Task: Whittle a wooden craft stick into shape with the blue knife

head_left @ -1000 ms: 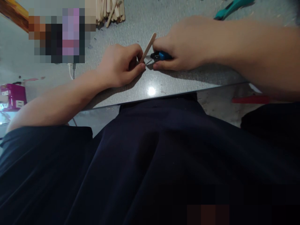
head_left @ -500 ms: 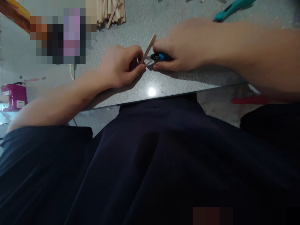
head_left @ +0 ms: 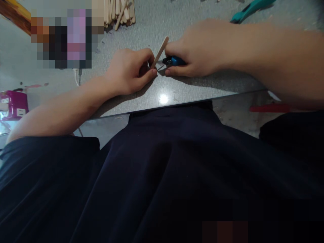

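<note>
Dark clothing (head_left: 172,162) fills the near part of the view, up against the table (head_left: 141,104) edge; a red item (head_left: 269,108) shows past that edge at right, too partly covered to name. Magenta box (head_left: 19,106) sits at far left, near the left forearm. On the table, left hand (head_left: 131,70) pinches the lower part of a flat wooden stick (head_left: 161,50) with thumb and forefinger; the other fingers are curled and mostly hidden. Stick stands tilted between the two hands, free end leaning toward the right one. Right hand (head_left: 191,50) is wrapped around a blue-and-black knife (head_left: 179,60), its blade (head_left: 160,62) pointing left at the stick's lower part, just beside the left thumb and fingertips. Blade touching wood or only close: cannot tell. Main risk looks like a cut: if the blade skids off the thin wood or breaks through suddenly, the left fingers are right in its line. The pinch is short and the free end looks unsupported, so a hard push could twist the stick loose, or split it along the grain. Lower tip is hidden, so whether it is braced on the table is unclear. Farther back, a pile of sticks (head_left: 118,11) and a teal tool (head_left: 253,9) lie well apart from the blade.
</note>
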Available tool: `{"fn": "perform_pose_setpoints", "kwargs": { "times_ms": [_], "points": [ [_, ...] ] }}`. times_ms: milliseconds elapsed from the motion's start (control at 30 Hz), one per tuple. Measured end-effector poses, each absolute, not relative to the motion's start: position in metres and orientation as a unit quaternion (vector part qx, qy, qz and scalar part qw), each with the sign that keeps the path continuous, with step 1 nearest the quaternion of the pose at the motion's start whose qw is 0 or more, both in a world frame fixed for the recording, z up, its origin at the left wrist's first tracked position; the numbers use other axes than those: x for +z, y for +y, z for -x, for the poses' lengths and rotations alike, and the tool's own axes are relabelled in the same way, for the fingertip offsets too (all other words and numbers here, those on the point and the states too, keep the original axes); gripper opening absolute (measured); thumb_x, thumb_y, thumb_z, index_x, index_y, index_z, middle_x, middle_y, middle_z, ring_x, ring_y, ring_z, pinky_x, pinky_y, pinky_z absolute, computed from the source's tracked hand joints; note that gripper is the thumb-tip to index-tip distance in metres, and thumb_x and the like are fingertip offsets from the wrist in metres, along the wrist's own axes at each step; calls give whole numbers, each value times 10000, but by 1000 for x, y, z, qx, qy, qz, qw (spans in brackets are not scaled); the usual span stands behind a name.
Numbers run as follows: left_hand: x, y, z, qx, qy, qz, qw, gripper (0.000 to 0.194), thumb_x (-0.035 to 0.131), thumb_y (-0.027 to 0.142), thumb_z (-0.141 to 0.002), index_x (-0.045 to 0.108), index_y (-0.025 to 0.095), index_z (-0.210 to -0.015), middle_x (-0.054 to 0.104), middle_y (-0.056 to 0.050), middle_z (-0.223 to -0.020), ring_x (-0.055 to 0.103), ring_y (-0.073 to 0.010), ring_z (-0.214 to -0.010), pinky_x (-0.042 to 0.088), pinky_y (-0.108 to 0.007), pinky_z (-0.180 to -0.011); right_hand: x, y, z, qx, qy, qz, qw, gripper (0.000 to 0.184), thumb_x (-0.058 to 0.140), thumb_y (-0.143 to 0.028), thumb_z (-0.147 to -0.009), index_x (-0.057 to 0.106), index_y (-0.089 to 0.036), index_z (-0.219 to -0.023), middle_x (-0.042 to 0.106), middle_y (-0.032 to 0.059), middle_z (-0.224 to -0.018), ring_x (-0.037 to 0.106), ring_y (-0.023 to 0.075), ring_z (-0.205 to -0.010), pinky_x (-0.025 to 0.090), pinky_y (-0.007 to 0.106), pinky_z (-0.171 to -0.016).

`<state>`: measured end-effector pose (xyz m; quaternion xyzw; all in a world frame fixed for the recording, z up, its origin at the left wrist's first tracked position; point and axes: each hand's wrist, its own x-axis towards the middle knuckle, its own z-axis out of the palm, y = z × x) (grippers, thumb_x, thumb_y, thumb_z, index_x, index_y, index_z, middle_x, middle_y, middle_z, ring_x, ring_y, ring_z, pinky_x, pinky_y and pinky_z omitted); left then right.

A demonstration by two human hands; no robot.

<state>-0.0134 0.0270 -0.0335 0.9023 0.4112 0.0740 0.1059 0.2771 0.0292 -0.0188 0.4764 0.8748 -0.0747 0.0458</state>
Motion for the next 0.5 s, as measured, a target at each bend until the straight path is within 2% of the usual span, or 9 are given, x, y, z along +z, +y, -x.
{"fn": "perform_pose_setpoints", "kwargs": {
  "times_ms": [67, 200, 333, 400, 500],
  "points": [
    [-31, 27, 13, 73, 409, -903, 114, 402, 580, 609, -1152, 855, 381, -1335, 857, -30, -958, 826, -335, -948, 659, -553, -942, -15, 26, -274, -56, 875, -477, 64, 746, 475, -917, -1097, 902, -361, -1353, 930, 124, -1097, 856, 463, -1426, 668, 628, -1274],
    [-29, 28, 12, 57, 409, -902, 124, 401, 560, 667, -1136, 859, 452, -1297, 875, -35, -968, 832, -377, -962, 650, -599, -929, -6, 20, -269, 4, 880, -460, 116, 754, 432, -834, -1189, 868, -235, -1327, 899, 188, -1111, 903, 501, -1211, 756, 686, -1042],
    [-30, 28, 13, 73, 413, -899, 126, 418, 570, 668, -1121, 867, 458, -1326, 867, -31, -927, 850, -389, -1016, 650, -593, -944, -5, 19, -269, 33, 887, -445, 118, 723, 398, -831, -1193, 830, -255, -1261, 867, 159, -1028, 903, 469, -1106, 770, 637, -949],
    [-30, 28, 13, 73, 414, -898, 131, 419, 578, 673, -1122, 864, 466, -1346, 861, -26, -919, 847, -386, -1032, 648, -589, -950, -8, 22, -271, 22, 889, -445, 108, 797, 335, -866, -1155, 849, -274, -1297, 869, 162, -1003, 892, 476, -1138, 753, 635, -961],
    [-29, 27, 12, 58, 421, -896, 131, 433, 572, 685, -1122, 858, 457, -1353, 875, -37, -974, 851, -391, -1038, 646, -601, -969, -13, 26, -274, -31, 886, -457, 78, 913, 283, -943, -1044, 897, -371, -1402, 906, 188, -1022, 838, 504, -1402, 682, 645, -1101]
  ]
}}
